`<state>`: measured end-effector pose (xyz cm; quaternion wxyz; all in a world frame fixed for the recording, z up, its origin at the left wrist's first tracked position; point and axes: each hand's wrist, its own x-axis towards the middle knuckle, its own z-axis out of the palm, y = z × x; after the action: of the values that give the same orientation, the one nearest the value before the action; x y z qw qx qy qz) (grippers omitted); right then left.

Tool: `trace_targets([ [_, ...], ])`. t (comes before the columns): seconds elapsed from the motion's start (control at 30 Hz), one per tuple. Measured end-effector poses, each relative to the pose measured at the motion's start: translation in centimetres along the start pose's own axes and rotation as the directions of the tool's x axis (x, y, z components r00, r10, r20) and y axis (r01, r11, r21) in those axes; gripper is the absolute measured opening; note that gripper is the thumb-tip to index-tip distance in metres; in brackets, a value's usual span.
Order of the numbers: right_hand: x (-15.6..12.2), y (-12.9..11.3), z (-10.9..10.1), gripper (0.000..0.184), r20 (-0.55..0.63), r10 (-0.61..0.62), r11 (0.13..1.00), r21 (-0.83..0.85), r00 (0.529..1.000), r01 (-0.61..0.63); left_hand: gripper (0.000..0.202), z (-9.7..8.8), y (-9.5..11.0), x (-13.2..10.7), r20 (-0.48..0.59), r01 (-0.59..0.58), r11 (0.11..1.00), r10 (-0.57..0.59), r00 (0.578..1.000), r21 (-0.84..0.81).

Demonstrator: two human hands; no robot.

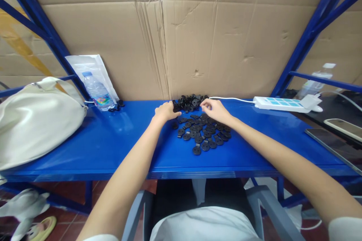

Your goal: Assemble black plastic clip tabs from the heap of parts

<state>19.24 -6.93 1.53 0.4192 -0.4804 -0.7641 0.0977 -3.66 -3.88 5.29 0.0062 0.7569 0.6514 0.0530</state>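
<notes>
Many small black plastic pieces with round, holed heads and short tabs lie on the blue table. They form a heaped back pile against the cardboard and a looser front spread. My left hand rests at the left side of the back pile, thumb stretched apart from the fingers, which touch the pieces. At the pile's right side is my right hand, its fingers curled together in a pinch above the gap between the two groups. Whatever its fingertips hold is too small to make out.
A white bag, a water bottle and a white pouch stand at the left. To the right are a power strip with its cable and a dark phone. A cardboard wall closes the back.
</notes>
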Motion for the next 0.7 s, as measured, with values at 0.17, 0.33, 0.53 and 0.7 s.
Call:
trace_targets([
  [0.17,-1.0,3.5,-0.6,0.016,-0.056,0.084,0.996,-0.021,0.995,-0.085,0.039,0.3,-0.2,0.4,0.002,0.002,1.0,-0.002,1.0,-0.031],
  [0.33,-1.0,3.2,-0.7,0.015,-0.079,0.043,0.998,-0.037,0.996,-0.046,0.031,0.7,-0.7,1.4,-0.047,-0.116,0.964,0.108,0.993,-0.238],
  [0.53,-1.5,0.8,-0.3,0.024,0.084,0.103,0.941,0.315,0.991,-0.124,0.037,1.1,1.8,0.8,-0.135,-0.276,0.462,0.315,0.939,-0.843],
  [0.7,-1.6,0.4,0.3,0.058,0.34,0.161,0.759,0.557,0.926,-0.336,0.047,2.5,4.3,0.2,-0.204,-0.285,0.24,0.314,0.927,-0.928],
])
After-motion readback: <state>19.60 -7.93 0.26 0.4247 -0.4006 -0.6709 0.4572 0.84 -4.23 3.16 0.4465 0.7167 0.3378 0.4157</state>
